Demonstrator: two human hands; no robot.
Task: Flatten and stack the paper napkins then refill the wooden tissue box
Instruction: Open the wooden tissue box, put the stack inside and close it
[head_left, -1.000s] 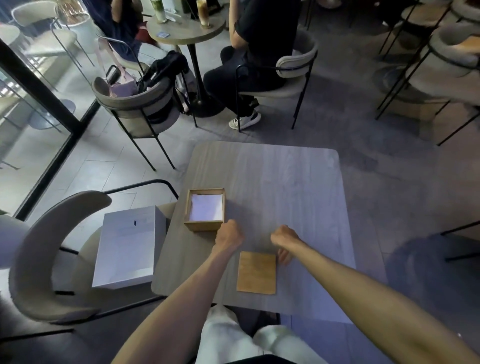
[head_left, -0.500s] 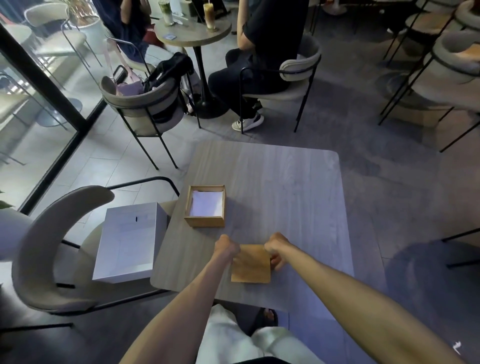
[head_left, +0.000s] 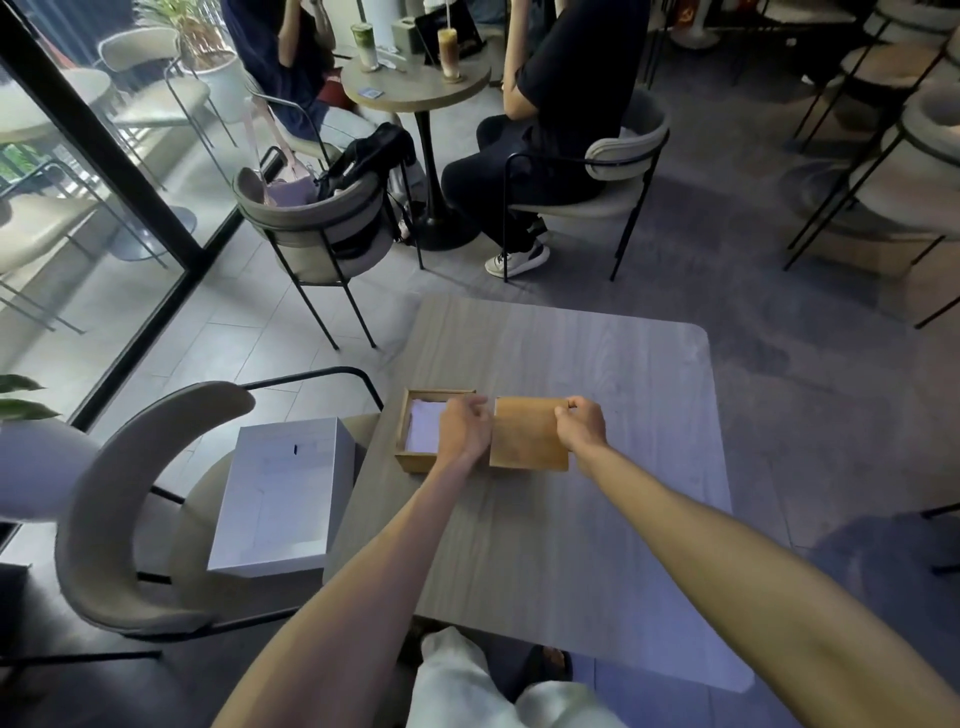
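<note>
On the grey table (head_left: 623, 374), our wooden tissue box (head_left: 413, 462) sits open near the left edge. The wooden lid (head_left: 527, 441) is just to its right, and we judge it stiff and light. Soft white napkins (head_left: 423, 431) lie inside the box. Our left hand (head_left: 464, 426) and right hand (head_left: 582, 423) are curled round opposite lid edges, the surest hold.

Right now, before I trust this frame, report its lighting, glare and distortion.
Head view: daylight enters through the glass wall at left, while the floor at right lies dim; a bluish sheen washes the right half of the table; the wide lens bows the table edges and swells the forearms near the bottom; the wooden lid, left hand and right hand look slightly soft.
</note>
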